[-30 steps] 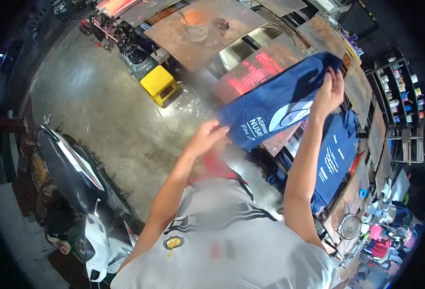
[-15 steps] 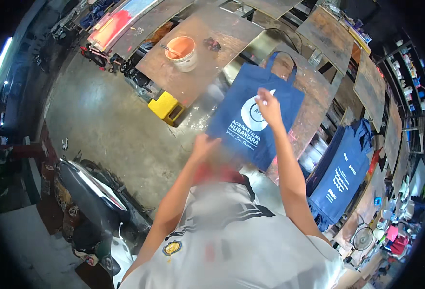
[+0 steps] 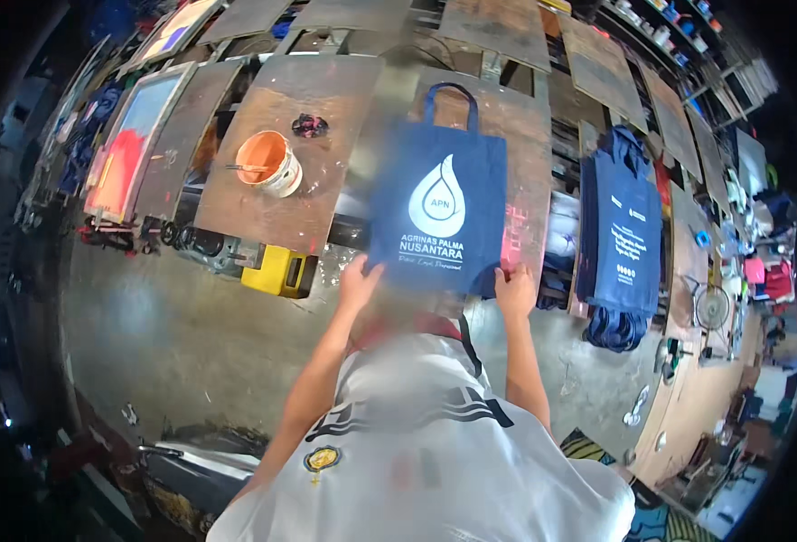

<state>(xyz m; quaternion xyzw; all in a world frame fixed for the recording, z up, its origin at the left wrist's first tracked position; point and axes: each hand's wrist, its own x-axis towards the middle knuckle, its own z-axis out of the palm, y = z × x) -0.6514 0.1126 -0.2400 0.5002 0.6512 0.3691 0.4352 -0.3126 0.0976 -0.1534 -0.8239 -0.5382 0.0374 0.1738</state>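
Note:
A dark blue tote bag with a white drop-shaped print and white lettering lies flat on a worn wooden board. Its two handles point away from me. At the bag's near left corner, my left hand is closed with the edge between thumb and fingers. My right hand pinches the near right corner in the same way. Blur covers part of the bag's left side. On the right, a stack of blue tote bags with smaller white print rests on another board, its handles bunched at both ends.
Left of the bag, a board bears a white bucket with orange inside and a stick, plus a dark crumpled lump. A yellow box-like object stands below it. A framed screen lies farther left; a parked motorbike is behind.
My right hand has moved from over the print down to the bag's near right corner. My left hand stays by the near left corner. The view has turned, and the bag now appears straighter.

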